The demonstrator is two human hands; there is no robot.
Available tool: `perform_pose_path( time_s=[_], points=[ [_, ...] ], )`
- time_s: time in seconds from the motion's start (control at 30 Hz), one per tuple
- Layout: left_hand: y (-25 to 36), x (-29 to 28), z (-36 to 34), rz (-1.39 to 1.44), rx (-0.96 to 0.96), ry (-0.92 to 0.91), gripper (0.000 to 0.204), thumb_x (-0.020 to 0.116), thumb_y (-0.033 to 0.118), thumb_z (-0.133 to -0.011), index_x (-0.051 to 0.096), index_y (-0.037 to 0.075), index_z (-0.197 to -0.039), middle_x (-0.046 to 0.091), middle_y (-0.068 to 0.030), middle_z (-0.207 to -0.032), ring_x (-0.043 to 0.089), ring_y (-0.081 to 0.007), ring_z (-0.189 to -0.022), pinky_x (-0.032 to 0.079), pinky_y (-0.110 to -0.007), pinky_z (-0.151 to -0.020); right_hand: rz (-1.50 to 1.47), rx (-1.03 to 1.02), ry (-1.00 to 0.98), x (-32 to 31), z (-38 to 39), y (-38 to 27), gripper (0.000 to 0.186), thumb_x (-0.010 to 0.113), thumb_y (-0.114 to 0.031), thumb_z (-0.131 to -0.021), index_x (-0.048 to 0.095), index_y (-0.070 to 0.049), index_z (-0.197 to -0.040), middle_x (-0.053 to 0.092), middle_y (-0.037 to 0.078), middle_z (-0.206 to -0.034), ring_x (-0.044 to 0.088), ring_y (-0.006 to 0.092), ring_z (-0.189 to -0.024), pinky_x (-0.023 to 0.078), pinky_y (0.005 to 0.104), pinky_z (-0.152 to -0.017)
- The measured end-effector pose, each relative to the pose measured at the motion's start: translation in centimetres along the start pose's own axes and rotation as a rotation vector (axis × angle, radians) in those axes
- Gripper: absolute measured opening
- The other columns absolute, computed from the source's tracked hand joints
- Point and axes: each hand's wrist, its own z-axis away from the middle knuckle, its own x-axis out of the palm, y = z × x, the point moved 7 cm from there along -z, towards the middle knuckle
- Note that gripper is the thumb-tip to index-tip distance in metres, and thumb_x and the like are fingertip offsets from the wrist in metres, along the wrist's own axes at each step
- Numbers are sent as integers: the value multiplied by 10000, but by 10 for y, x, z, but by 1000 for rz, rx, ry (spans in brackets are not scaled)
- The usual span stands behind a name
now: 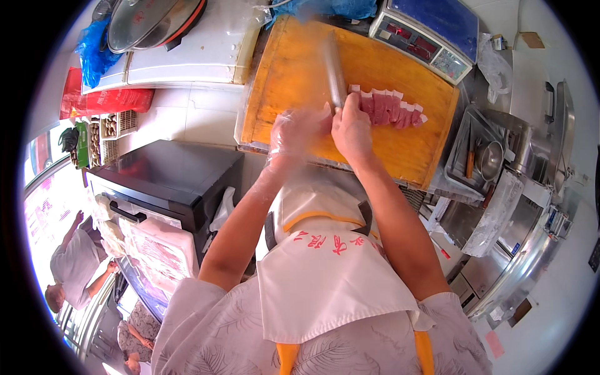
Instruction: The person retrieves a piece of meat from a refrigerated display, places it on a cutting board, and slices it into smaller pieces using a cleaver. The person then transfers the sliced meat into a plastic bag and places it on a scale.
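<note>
My right hand [352,130] is closed around the handle of a knife [336,78], whose wide blade points away from me over the wooden cutting board [275,69]. My left hand [292,134], in a clear plastic glove, grips a piece of raw meat [326,119] left of the knife; blur hides its fingertips and most of that piece. To the right of the blade lies a row of cut meat slices [389,107], red with pale fat along the far edge.
A scale [425,40] stands beyond the board's right corner. Right of the board, a metal tray [465,134] holds a ladle [489,156]. A black-topped appliance [172,165] is near my left arm. Further left are a lidded pan [147,25] and two people [78,265].
</note>
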Motion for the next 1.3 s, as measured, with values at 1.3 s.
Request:
perform_pose_path(
  time_s=[1.3],
  points=[
    [13, -9, 39, -240, 18, 205, 115, 816, 73, -879, 736, 57, -961, 716, -105, -897, 673, -316, -899, 539, -403, -822, 249, -18, -355, -23, 84, -20, 363, 623, -84, -983, 455, 49, -1275, 682, 256, -812, 696, 465, -755, 536, 562, -651]
  ],
)
